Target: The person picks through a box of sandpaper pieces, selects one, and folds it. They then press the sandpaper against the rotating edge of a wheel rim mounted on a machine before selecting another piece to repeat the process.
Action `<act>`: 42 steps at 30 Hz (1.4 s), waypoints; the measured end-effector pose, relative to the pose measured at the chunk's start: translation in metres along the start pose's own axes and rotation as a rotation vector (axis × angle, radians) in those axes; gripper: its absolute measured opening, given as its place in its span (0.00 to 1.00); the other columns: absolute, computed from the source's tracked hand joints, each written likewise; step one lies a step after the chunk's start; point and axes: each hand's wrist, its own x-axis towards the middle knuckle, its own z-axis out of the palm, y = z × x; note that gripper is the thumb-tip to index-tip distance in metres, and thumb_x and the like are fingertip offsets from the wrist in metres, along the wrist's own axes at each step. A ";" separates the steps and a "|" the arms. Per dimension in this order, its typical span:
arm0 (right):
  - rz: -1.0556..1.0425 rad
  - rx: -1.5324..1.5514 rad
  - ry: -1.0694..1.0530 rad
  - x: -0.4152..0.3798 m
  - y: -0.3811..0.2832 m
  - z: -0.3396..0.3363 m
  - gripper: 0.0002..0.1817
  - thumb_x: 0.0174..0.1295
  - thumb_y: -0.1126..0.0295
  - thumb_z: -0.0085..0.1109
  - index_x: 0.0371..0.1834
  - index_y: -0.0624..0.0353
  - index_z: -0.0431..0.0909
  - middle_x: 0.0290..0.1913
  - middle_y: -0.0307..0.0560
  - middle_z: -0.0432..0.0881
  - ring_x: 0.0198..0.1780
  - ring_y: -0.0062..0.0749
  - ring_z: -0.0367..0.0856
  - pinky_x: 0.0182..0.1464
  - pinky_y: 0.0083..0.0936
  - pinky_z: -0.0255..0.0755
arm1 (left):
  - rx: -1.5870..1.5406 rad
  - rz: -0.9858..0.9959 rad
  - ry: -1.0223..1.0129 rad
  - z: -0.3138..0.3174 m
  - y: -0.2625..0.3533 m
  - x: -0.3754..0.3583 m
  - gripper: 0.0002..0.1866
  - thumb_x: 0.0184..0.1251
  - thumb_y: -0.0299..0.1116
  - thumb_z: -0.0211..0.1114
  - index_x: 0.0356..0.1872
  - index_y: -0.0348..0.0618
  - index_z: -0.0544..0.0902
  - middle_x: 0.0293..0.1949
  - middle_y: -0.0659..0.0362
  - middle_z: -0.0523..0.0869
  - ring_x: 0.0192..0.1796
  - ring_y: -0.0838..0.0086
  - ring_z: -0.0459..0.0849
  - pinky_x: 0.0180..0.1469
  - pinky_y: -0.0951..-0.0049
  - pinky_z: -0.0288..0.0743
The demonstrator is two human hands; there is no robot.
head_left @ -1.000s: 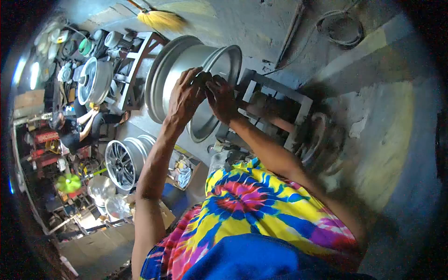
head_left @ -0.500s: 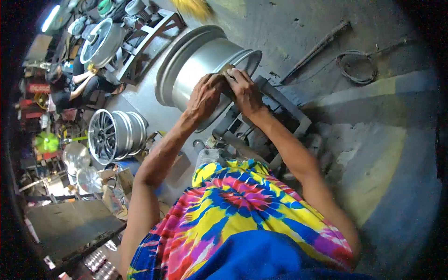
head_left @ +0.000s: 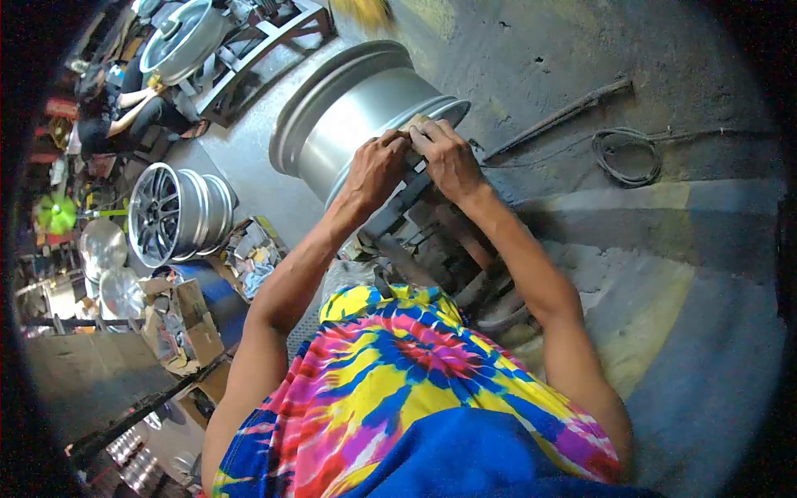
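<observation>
A silver wheel rim (head_left: pixel 349 116) lies on its side ahead of me, its near lip facing my hands. My left hand (head_left: pixel 379 168) is closed at that lip, with knuckles up and fingertips curled under. Close beside it, my right hand (head_left: pixel 449 156) is closed too, thumb and fingers pinched together. A small tan piece, apparently sandpaper (head_left: pixel 417 122), shows between the fingers of both hands against the lip. The fingertips partly hide it. Under the rim is a dark metal stand (head_left: pixel 448 224), partly covered by my arms.
Further left stand several stacked rims (head_left: pixel 178 214). At the upper left a seated person (head_left: pixel 137 112) works at another rim (head_left: pixel 184 41) on a metal frame (head_left: pixel 261 50). A cardboard box (head_left: pixel 184 319) is at lower left. On the right, a rod (head_left: pixel 560 119) and a coiled cable (head_left: pixel 627 158) lie on the floor.
Both hands have shifted slightly right along the rim's near lip and moved a little apart, with more of the tan piece showing. My view has turned slightly.
</observation>
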 end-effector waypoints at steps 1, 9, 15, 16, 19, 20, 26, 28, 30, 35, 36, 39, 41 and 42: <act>0.000 -0.002 -0.002 0.001 0.001 0.000 0.16 0.59 0.78 0.51 0.50 0.68 0.80 0.49 0.54 0.81 0.50 0.50 0.79 0.53 0.37 0.77 | -0.016 -0.015 0.020 0.002 -0.002 0.000 0.12 0.56 0.24 0.61 0.43 0.38 0.82 0.44 0.51 0.84 0.41 0.51 0.84 0.46 0.56 0.80; -0.030 -0.059 -0.051 0.003 0.004 0.001 0.15 0.57 0.80 0.53 0.48 0.64 0.79 0.48 0.51 0.81 0.49 0.49 0.80 0.52 0.38 0.77 | -0.131 -0.041 0.043 -0.006 0.001 0.005 0.10 0.55 0.25 0.62 0.40 0.38 0.83 0.39 0.49 0.84 0.38 0.51 0.84 0.41 0.55 0.79; -0.085 -0.059 -0.163 0.012 0.007 0.000 0.17 0.53 0.80 0.56 0.48 0.61 0.80 0.44 0.51 0.80 0.48 0.48 0.80 0.51 0.39 0.77 | -0.179 -0.092 0.002 -0.019 0.000 0.003 0.10 0.54 0.24 0.63 0.38 0.40 0.84 0.39 0.50 0.84 0.38 0.51 0.84 0.41 0.56 0.79; -0.089 -0.060 -0.164 0.013 0.007 0.001 0.17 0.53 0.80 0.56 0.48 0.61 0.80 0.44 0.51 0.80 0.48 0.48 0.80 0.51 0.39 0.77 | -0.167 -0.106 -0.008 -0.022 0.000 0.001 0.08 0.56 0.24 0.62 0.37 0.39 0.84 0.40 0.50 0.85 0.38 0.50 0.85 0.41 0.56 0.79; -0.153 -0.036 -0.256 0.032 -0.003 0.000 0.16 0.51 0.80 0.58 0.44 0.60 0.82 0.42 0.50 0.80 0.47 0.48 0.80 0.51 0.40 0.77 | -0.166 -0.149 -0.008 -0.024 -0.012 -0.015 0.06 0.59 0.24 0.62 0.36 0.38 0.84 0.39 0.50 0.86 0.38 0.49 0.85 0.41 0.57 0.79; -0.167 -0.029 -0.333 0.037 -0.007 0.002 0.14 0.50 0.80 0.58 0.42 0.60 0.83 0.40 0.50 0.80 0.46 0.48 0.80 0.51 0.40 0.77 | -0.182 -0.169 -0.007 -0.026 -0.015 -0.020 0.05 0.60 0.24 0.62 0.36 0.38 0.83 0.38 0.49 0.86 0.38 0.49 0.85 0.41 0.58 0.79; -0.241 -0.067 -0.435 0.035 -0.037 0.013 0.08 0.50 0.78 0.59 0.32 0.59 0.86 0.38 0.47 0.80 0.47 0.43 0.81 0.49 0.38 0.79 | -0.253 -0.207 0.069 -0.032 -0.014 -0.057 0.05 0.59 0.23 0.63 0.36 0.38 0.85 0.38 0.48 0.86 0.38 0.50 0.86 0.39 0.57 0.80; -0.225 -0.107 -0.466 0.030 -0.057 0.019 0.08 0.50 0.77 0.59 0.32 0.60 0.86 0.39 0.47 0.80 0.47 0.43 0.81 0.49 0.35 0.79 | -0.272 -0.223 0.084 -0.030 -0.018 -0.075 0.06 0.59 0.22 0.64 0.36 0.38 0.84 0.39 0.48 0.86 0.38 0.50 0.86 0.39 0.57 0.80; -0.219 -0.169 -0.493 0.017 -0.072 0.028 0.07 0.51 0.76 0.59 0.31 0.62 0.85 0.42 0.46 0.80 0.49 0.42 0.80 0.50 0.29 0.80 | -0.267 -0.196 0.130 -0.020 -0.021 -0.094 0.08 0.58 0.20 0.64 0.39 0.40 0.83 0.40 0.52 0.86 0.38 0.51 0.86 0.38 0.56 0.80; -0.175 -0.170 -0.416 -0.002 -0.081 0.032 0.10 0.53 0.76 0.57 0.38 0.63 0.83 0.44 0.46 0.78 0.52 0.41 0.77 0.51 0.29 0.79 | -0.180 -0.235 0.135 -0.014 -0.011 -0.103 0.08 0.60 0.22 0.64 0.40 0.41 0.81 0.43 0.55 0.86 0.41 0.54 0.86 0.39 0.58 0.80; -0.130 -0.143 -0.372 -0.004 -0.079 0.028 0.11 0.54 0.76 0.56 0.40 0.64 0.82 0.45 0.47 0.78 0.52 0.42 0.77 0.51 0.29 0.79 | -0.143 -0.184 0.117 -0.015 -0.008 -0.097 0.08 0.60 0.22 0.63 0.40 0.40 0.81 0.44 0.55 0.85 0.42 0.55 0.85 0.42 0.59 0.80; -0.089 -0.064 -0.275 -0.006 -0.067 0.022 0.12 0.56 0.77 0.54 0.43 0.65 0.80 0.46 0.50 0.78 0.51 0.45 0.76 0.51 0.31 0.78 | -0.119 -0.079 0.096 -0.015 -0.010 -0.079 0.10 0.58 0.22 0.62 0.42 0.38 0.81 0.47 0.54 0.85 0.46 0.56 0.85 0.48 0.60 0.79; -0.036 -0.154 -0.204 -0.008 -0.061 0.016 0.11 0.53 0.76 0.53 0.38 0.67 0.82 0.44 0.51 0.78 0.53 0.46 0.76 0.53 0.33 0.76 | -0.135 -0.019 0.090 -0.010 -0.014 -0.065 0.13 0.57 0.21 0.61 0.44 0.38 0.81 0.50 0.54 0.84 0.49 0.56 0.84 0.51 0.60 0.79; -0.028 -0.127 -0.147 -0.008 -0.056 0.015 0.14 0.56 0.76 0.51 0.44 0.67 0.80 0.46 0.53 0.79 0.52 0.48 0.76 0.53 0.34 0.75 | -0.095 0.015 0.057 -0.007 -0.014 -0.060 0.13 0.58 0.22 0.61 0.45 0.37 0.80 0.51 0.53 0.84 0.49 0.56 0.84 0.53 0.60 0.79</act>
